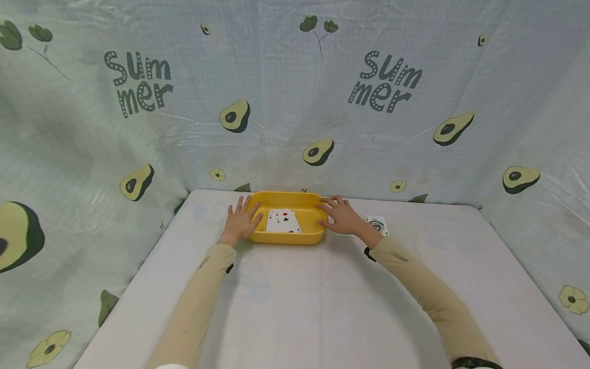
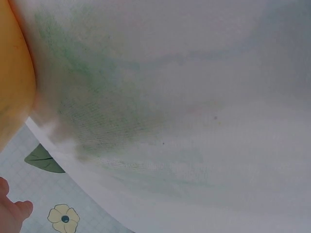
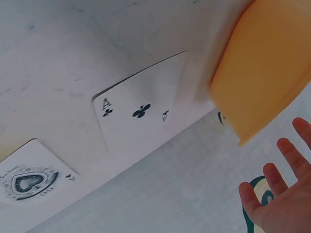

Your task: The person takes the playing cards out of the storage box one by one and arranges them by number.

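A yellow plastic tray (image 1: 288,238) stands near the far edge of the table, with a few overlapping playing cards (image 1: 282,221) lying face up inside it. At its left rim is my left hand (image 1: 238,221), fingers spread and thumb reaching over the edge. My right hand (image 1: 344,217) is at the right rim, its fingers extended and apart in the right wrist view. Just right of the tray lies an ace of clubs (image 3: 141,109), mostly hidden behind the right hand in the head view. Farther right is an ace of spades (image 3: 29,183), face up.
The white table (image 1: 286,307) ends a little behind the tray. A cloth (image 1: 276,154) printed with avocados and lettering hangs behind it and along both sides.
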{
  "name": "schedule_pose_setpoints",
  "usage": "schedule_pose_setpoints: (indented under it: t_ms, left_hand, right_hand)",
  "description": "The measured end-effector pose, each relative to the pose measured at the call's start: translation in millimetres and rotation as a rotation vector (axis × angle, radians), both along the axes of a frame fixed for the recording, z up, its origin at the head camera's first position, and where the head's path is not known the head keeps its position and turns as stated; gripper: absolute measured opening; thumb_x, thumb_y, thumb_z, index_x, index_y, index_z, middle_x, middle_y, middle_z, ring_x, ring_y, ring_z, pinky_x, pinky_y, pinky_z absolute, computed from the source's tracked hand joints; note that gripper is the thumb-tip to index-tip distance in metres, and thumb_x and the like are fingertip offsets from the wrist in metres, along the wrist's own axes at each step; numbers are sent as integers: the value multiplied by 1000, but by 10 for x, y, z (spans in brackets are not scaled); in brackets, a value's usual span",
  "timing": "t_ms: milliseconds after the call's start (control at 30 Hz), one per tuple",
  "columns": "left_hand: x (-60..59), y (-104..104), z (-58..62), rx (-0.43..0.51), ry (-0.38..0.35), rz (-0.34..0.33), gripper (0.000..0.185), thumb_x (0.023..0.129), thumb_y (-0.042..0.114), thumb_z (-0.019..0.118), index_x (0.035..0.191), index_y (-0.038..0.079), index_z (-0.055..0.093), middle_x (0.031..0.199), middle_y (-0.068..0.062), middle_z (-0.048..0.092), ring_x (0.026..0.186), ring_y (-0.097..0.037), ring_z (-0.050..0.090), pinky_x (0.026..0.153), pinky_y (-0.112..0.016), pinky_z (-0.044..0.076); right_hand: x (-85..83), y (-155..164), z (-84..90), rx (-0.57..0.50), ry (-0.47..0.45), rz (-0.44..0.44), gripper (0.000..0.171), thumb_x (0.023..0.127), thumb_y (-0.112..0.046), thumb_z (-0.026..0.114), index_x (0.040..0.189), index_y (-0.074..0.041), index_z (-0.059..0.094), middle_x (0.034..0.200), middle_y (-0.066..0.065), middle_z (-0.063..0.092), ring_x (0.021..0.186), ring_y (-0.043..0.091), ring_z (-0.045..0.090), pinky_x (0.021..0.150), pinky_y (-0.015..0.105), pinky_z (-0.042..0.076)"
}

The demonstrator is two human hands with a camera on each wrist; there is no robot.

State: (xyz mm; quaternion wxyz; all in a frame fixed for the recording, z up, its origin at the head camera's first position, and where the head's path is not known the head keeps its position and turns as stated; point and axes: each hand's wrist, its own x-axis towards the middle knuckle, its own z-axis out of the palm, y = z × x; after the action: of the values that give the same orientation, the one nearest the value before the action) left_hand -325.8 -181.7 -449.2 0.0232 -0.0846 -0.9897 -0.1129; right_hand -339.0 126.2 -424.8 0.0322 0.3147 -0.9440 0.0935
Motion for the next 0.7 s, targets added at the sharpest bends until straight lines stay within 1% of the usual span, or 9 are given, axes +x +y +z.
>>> schedule_pose_setpoints:
  t_ms: [133,267,433,567,700]
  left_hand:
    - [3,2,8,11,0,5,52,94,42,32,141,18,27,150,-14,11,138,-36,4,107,-60,7]
    - [2,-4,4,14,6,6,52,95,41,31,141,18,27,150,-14,12,138,-37,4,107,-61,7]
    - [-3,-14,-4,15,7,6,53,94,42,31,141,17,27,150,-14,11,138,-37,4,107,-61,7]
    - [4,-14,6,20,-1,6,53,94,42,31,141,17,27,150,-14,11,138,-37,3,107,-61,6]
    - [3,-6,11,20,-1,6,53,94,42,31,141,16,27,150,-15,11,138,-37,3,107,-61,5]
  right_hand:
    - [-24,-143,-6,-7,-18,33,50,87,-42,51,131,-19,45,140,4,37,123,28,29,104,48,24]
    - [-52,-277,-17,-28,-41,70,47,87,-38,53,129,-17,47,139,5,37,126,30,28,103,49,24]
    - [-92,-442,-43,-30,-40,108,47,85,-35,56,127,-15,49,139,6,38,126,31,28,103,51,25]
    - [-124,-560,-80,-19,-42,112,48,84,-37,58,127,-17,49,139,5,38,125,29,30,102,53,26]
    - [-143,-652,-119,7,-57,94,50,84,-40,57,129,-19,48,140,3,37,124,27,30,102,52,27]
